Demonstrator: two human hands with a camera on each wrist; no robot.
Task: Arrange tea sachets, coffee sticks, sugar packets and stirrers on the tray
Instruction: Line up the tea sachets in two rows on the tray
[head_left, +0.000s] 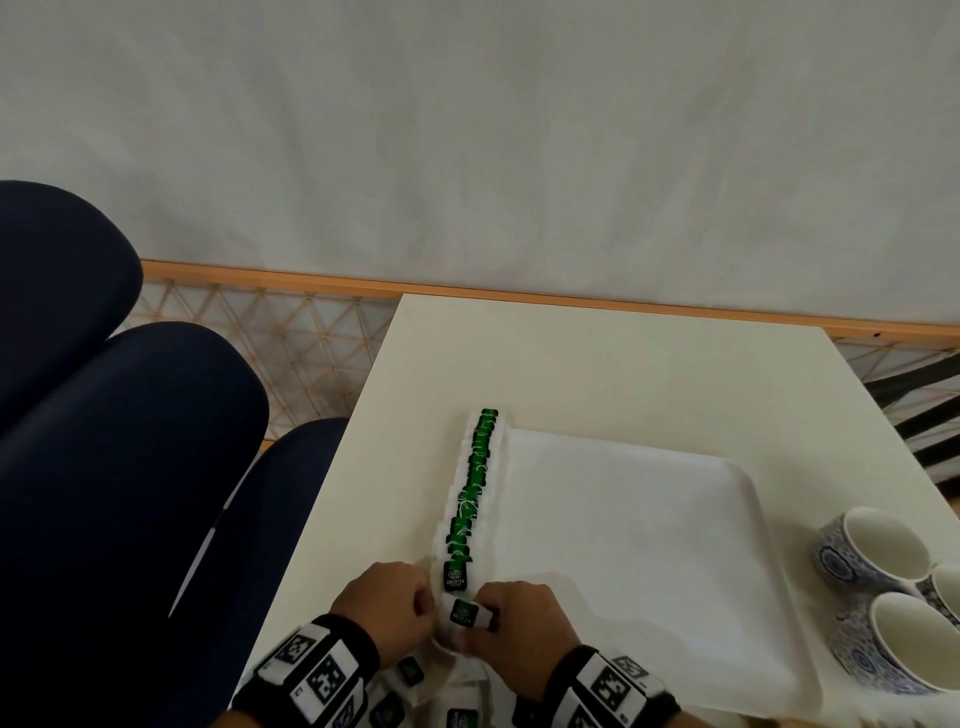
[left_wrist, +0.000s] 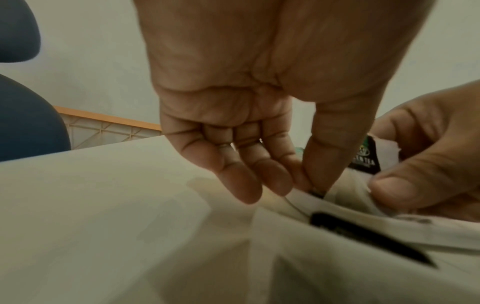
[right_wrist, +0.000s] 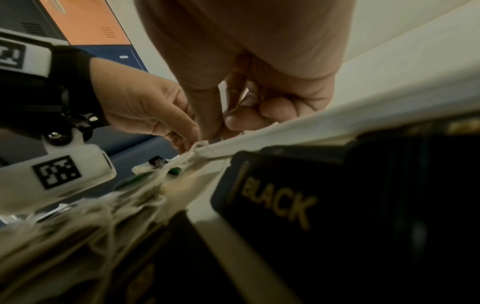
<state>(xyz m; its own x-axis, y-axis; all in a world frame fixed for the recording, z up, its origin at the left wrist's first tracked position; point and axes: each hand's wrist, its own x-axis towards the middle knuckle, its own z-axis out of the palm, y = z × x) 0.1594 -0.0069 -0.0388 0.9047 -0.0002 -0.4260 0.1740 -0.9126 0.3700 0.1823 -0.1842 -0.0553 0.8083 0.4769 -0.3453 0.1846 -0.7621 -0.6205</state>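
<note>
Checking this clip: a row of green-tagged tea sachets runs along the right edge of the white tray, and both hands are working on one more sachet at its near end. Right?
Not quite. The head view shows the row of tea sachets along the left edge of the white tray, not the right. The rest stands: the left hand and right hand pinch one more sachet at the row's near end.

The tray (head_left: 649, 545) lay on the tabletop (head_left: 597, 364), with a row of tea sachets (head_left: 470, 499) running along its left edge. At the row's near end the left hand (head_left: 387, 605) and right hand (head_left: 519, 631) met over one sachet (head_left: 464, 613). More sachets (head_left: 410, 670) lay nearer still, between the wrists. Three cups (head_left: 872, 551) stood right of the tray, and chairs (head_left: 119, 441) left of the tabletop.
</note>
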